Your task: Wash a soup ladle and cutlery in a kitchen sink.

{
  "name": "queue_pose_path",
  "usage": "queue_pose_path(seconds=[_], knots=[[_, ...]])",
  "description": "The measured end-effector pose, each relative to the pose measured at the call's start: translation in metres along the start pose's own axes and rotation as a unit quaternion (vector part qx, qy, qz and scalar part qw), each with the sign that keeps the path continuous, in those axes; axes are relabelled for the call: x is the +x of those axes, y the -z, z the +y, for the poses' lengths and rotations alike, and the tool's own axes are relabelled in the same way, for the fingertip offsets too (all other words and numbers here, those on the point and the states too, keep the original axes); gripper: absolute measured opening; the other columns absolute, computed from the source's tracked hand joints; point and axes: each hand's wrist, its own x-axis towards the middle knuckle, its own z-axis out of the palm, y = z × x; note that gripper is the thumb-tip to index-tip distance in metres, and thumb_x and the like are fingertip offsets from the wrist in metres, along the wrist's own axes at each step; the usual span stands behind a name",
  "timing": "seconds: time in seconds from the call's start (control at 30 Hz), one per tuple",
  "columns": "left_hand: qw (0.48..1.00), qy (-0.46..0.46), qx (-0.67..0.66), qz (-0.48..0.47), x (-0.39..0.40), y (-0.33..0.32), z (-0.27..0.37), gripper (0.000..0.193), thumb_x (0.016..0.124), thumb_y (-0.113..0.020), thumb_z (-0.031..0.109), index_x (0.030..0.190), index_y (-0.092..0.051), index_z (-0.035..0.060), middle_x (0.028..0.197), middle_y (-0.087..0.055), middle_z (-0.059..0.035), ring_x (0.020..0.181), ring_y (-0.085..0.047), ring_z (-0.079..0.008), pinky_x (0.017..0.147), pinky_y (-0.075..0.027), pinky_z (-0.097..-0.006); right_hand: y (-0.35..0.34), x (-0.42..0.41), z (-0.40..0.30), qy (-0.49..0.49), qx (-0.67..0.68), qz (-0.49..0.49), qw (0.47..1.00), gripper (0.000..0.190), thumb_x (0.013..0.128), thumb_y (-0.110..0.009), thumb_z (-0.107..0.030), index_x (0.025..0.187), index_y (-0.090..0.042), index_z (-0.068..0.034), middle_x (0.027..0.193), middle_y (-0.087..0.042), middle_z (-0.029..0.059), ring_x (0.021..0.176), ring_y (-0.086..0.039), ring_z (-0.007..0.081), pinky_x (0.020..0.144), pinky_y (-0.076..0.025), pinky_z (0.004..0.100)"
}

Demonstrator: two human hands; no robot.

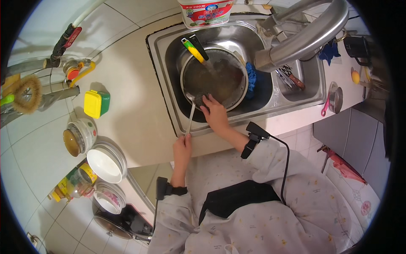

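Note:
My left hand (182,147) grips the end of a long metal spoon handle (191,118). The spoon's head lies at the near left rim of a round metal pot (215,81) full of murky water, which stands in the large sink basin (173,60). My right hand (216,116) reaches over the pot's near rim, with its fingertips on a dark mesh scrubber (200,99), seemingly steel wool, by the spoon's head. Leaning out of the pot's far side are a yellow-and-green handle (193,50) and a black handle (199,47); their lower ends are hidden in the water.
A steel faucet (304,41) arches over the sink. Beside the pot lies a blue cloth (250,81). The small basin holds utensils, one with a brown handle (297,82). Leftward are a yellow-lidded box (96,104) and stacked bowls (106,162). A labelled tub (206,14) stands behind.

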Motion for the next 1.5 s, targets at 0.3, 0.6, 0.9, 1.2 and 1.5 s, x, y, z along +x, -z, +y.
queue_pose_path(seconds=[0.3, 0.6, 0.9, 1.2, 1.5], knots=[[0.999, 0.032, -0.006, -0.041, -0.001, -0.007, -0.003, 0.046, 0.088, -0.052, 0.035, 0.065, -0.05, -0.0057, 0.059, -0.048, -0.0248, 0.054, -0.047, -0.04, 0.05, -0.036, -0.0424, -0.029, 0.031, 0.003, 0.138, -0.13, 0.068, 0.98, 0.036, 0.082, -0.057, -0.018, 0.116, -0.054, -0.009, 0.123, -0.043, 0.0187, 0.098, -0.046, 0.0378, 0.083, -0.042, 0.0435], [0.993, 0.084, -0.044, -0.064, -0.013, -0.009, -0.014, 0.049, 0.089, -0.05, 0.037, 0.065, -0.049, -0.0051, 0.053, -0.044, -0.0182, 0.049, -0.043, -0.024, 0.05, -0.035, -0.0383, -0.037, 0.073, 0.077, -0.158, -0.053, -0.004, 0.986, 0.033, 0.083, -0.05, -0.015, 0.115, -0.056, -0.007, 0.117, -0.05, 0.0236, 0.107, -0.047, 0.0454, 0.089, -0.04, 0.0466], [0.986, 0.117, -0.078, -0.09, -0.006, -0.008, -0.017, 0.049, 0.09, -0.048, 0.039, 0.064, -0.05, -0.0036, 0.051, -0.045, -0.012, 0.05, -0.044, -0.0184, 0.05, -0.035, -0.0359, 0.004, 0.079, 0.067, 0.003, 0.022, 0.148, 0.989, 0.025, 0.083, -0.055, -0.018, 0.104, -0.061, -0.005, 0.104, -0.057, 0.0218, 0.097, -0.054, 0.0376, 0.082, -0.044, 0.0423], [0.983, 0.106, -0.098, -0.114, 0.001, -0.001, -0.016, 0.051, 0.09, -0.046, 0.039, 0.059, -0.049, -0.0009, 0.047, -0.044, -0.0052, 0.045, -0.042, -0.0141, 0.045, -0.034, -0.0329, -0.013, 0.005, -0.024, 0.203, -0.097, -0.003, 0.974, 0.032, 0.08, -0.06, -0.017, 0.111, -0.058, -0.013, 0.12, -0.046, 0.0165, 0.097, -0.048, 0.036, 0.081, -0.043, 0.0424], [0.995, 0.025, 0.013, -0.099, 0.004, 0.004, -0.002, 0.046, 0.087, -0.051, 0.037, 0.067, -0.055, -0.0048, 0.058, -0.05, -0.0219, 0.053, -0.05, -0.0353, 0.052, -0.038, -0.0411, -0.03, 0.06, 0.008, -0.055, -0.186, 0.027, 0.981, 0.028, 0.082, -0.057, -0.031, 0.103, -0.059, -0.012, 0.112, -0.052, 0.0152, 0.097, -0.049, 0.0352, 0.084, -0.041, 0.0444]])
